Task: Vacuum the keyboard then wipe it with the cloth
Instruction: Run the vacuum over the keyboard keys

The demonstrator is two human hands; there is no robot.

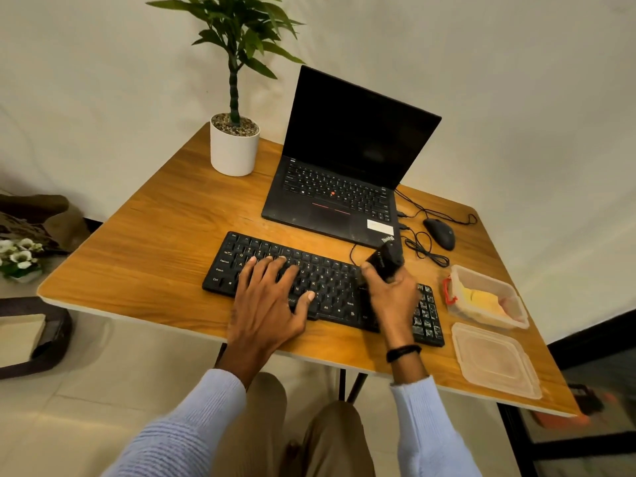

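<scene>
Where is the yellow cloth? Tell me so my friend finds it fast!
Look at the right side of the brown wooden table, past the black keyboard. Two clear plastic pieces lie there. The yellow cloth sits inside the farther, deeper tub with the red clip, not on the flat lid nearer the person.

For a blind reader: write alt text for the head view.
A person's right hand holds a black vacuum over a black keyboard while the left hand rests flat on the keys; a yellow cloth lies in a container nearby.
</scene>
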